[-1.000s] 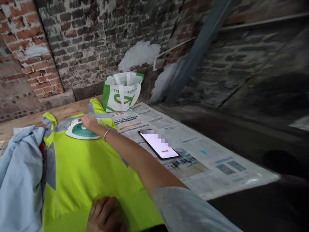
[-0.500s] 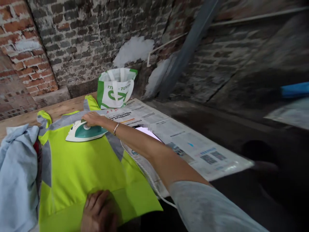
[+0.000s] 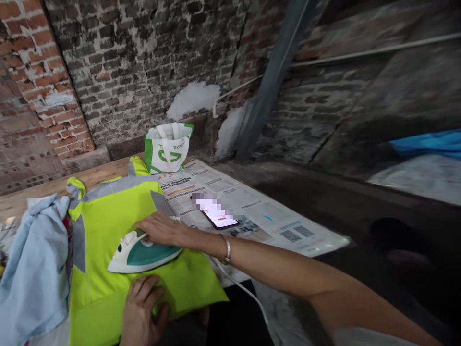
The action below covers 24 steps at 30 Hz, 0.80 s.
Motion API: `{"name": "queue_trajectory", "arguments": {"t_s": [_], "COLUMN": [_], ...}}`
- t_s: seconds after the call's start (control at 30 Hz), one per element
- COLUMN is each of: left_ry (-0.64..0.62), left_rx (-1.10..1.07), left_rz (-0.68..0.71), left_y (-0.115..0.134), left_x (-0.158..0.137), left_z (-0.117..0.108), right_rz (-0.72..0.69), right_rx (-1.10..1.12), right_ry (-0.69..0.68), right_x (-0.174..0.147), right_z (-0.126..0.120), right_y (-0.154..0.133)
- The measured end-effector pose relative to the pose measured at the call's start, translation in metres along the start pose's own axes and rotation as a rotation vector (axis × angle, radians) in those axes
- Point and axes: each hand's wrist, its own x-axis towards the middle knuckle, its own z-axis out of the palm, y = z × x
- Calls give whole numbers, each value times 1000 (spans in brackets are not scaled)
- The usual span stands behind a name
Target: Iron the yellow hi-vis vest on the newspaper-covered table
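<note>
A green-and-white clothes iron (image 3: pixel 151 255) rests on a yellow high-visibility vest (image 3: pixel 111 221) with grey bands, its tip pointing left. My right hand (image 3: pixel 160 228) is wrapped round the iron's handle. A white cord (image 3: pixel 248 288) trails behind the iron and over the table's near edge. At the vest's lower hem, just in front of the iron, my left hand (image 3: pixel 142 305) has its fingers curled on the fabric, gripping the edge. The vest lies spread out, with its shoulders toward the wall.
A light blue garment (image 3: pixel 34 269) lies heaped left of the vest. Printed newspaper-like sheets (image 3: pixel 248 192) cover the table on the right, with a lit phone (image 3: pixel 219 216) on them. A green-and-white bag (image 3: pixel 167 154) stands behind, near the brick wall (image 3: pixel 118 62).
My right hand has drawn the iron down the vest toward me, close to my left hand. The phone, hidden by my forearm before, now shows. The view has shifted a little.
</note>
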Motion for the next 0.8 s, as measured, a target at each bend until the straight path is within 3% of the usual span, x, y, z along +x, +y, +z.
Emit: {"name": "queue_trajectory", "arguments": {"t_s": [0.23,0.5,0.63,0.8], "left_ry": [-5,-42,-32,-42], "left_rx": [0,19,-4,-29], "left_rz": [-8,-9,-1,-29], "left_y": [2,6,4,5], "left_x": [-1,3,4,2], "left_z": [2,0,1,3], "right_rz": [91,218,307,339], "right_rx": [-33,-78,-73,-62], "right_ry": [80,264,347,257], "right_x": [41,135,167,180], "right_z": [-1,10,14,6], "right_y": [16,82,106,117]}}
